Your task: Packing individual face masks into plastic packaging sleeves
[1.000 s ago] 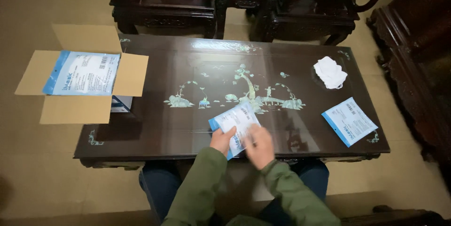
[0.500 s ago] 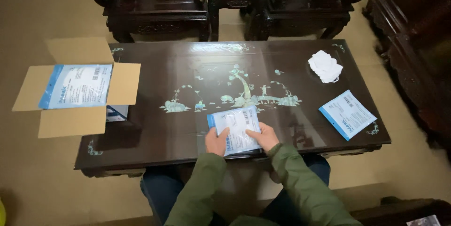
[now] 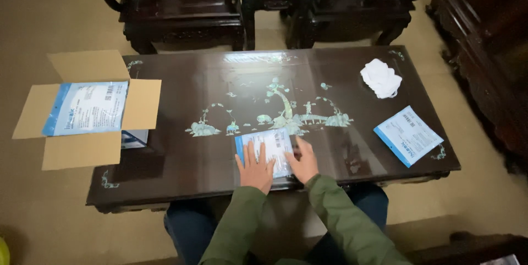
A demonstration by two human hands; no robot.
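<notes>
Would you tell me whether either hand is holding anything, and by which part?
Nothing is gripped: both hands lie flat on the blue-and-white packet on the table, the left hand on its lower left, the right hand at its right edge.

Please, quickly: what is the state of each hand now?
Left hand: open, flat on the blue and white packet.
Right hand: open, resting on the same packet.

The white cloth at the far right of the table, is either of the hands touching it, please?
No, the white cloth lies apart while both hands press the blue and white packet.
</notes>
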